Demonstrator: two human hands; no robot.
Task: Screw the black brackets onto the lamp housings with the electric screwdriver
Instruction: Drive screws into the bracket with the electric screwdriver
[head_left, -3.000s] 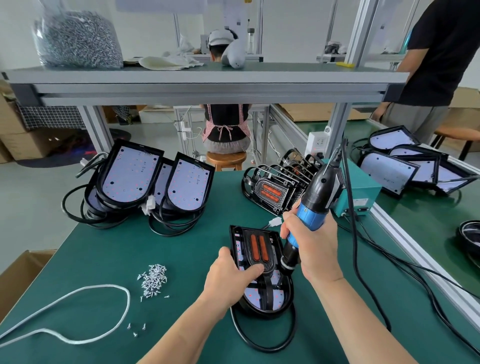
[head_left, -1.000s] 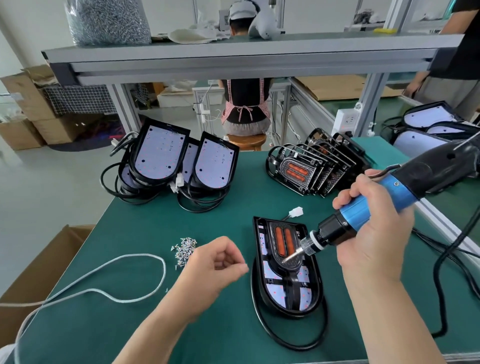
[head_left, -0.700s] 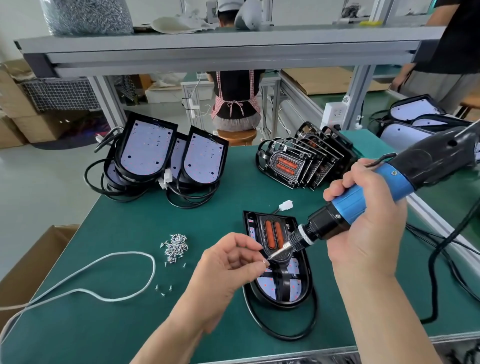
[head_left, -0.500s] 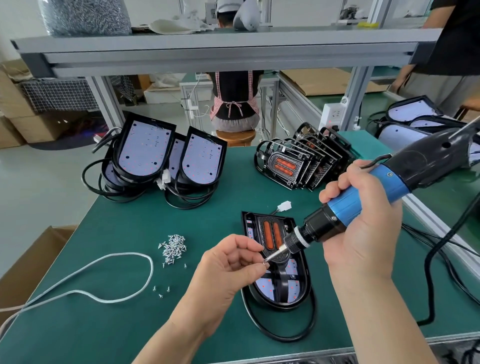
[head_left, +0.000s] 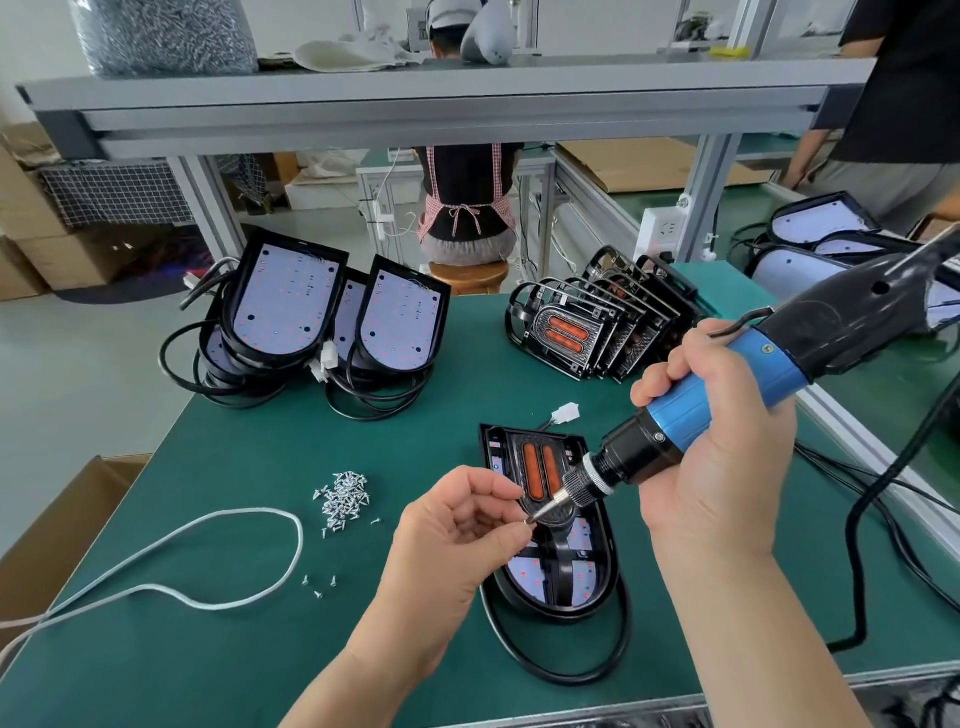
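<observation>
A lamp housing (head_left: 597, 582) lies flat on the green table (head_left: 208, 649), a black bracket (head_left: 563, 558) with two orange strips across it. My right hand (head_left: 717, 467) grips the blue and black electric screwdriver (head_left: 727, 395), held slanted above the housing with its bit pointing down-left. My left hand (head_left: 457, 525) pinches a small screw (head_left: 531, 521) at the bit's tip. A pile of loose screws (head_left: 343, 501) lies to the left.
Bare housings with coiled cables (head_left: 322, 322) stand at the back left. Finished housings with brackets (head_left: 602, 327) lean in a row at the back right. A white cord (head_left: 218, 561) loops front left. The screwdriver cable (head_left: 883, 488) trails right. People work behind the shelf frame (head_left: 415, 109).
The driver came off the housing and tilted sideways. My left hand left the bracket, then came up to the bit tip with a screw.
</observation>
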